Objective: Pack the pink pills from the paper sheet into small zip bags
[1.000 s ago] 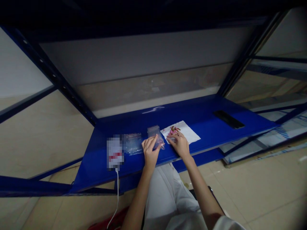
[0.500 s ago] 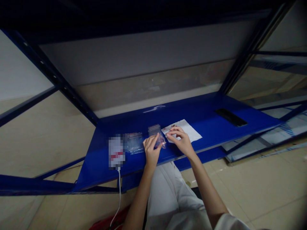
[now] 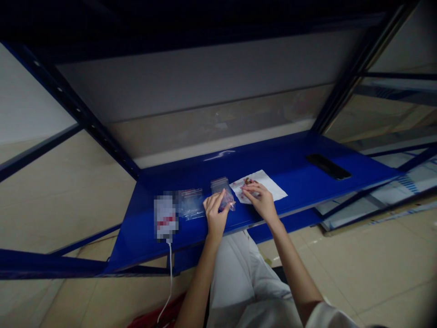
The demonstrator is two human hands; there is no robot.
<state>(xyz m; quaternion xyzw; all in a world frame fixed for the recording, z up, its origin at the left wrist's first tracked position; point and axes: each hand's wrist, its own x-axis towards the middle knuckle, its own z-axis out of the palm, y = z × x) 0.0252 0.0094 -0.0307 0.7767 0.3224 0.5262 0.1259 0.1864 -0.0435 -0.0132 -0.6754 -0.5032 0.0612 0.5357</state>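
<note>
My left hand (image 3: 215,213) rests at the near left side of a small clear zip-lock bag (image 3: 218,184), thumb and fingers closed on it. Small reddish pieces show through the bag's lower part. To the right, my right hand (image 3: 262,200) is over a white sheet of paper (image 3: 273,187), its thumb and fingertips drawn together in a pinch. Whatever sits between those fingertips is too small to make out. A little pile of reddish and brownish pieces (image 3: 249,181) lies on the paper just beyond the fingers.
More clear zip-lock bags (image 3: 191,203) lie left of my left hand. Beside them is a blurred-out white device (image 3: 165,216) with a white cable (image 3: 170,269) hanging over the edge. A black phone (image 3: 328,166) lies on the right of the blue shelf (image 3: 293,159). Blue uprights (image 3: 102,136) frame it.
My right hand has shifted slightly right, further onto the paper, and more of the small pile shows. My left hand and the bag have stayed almost in place.
</note>
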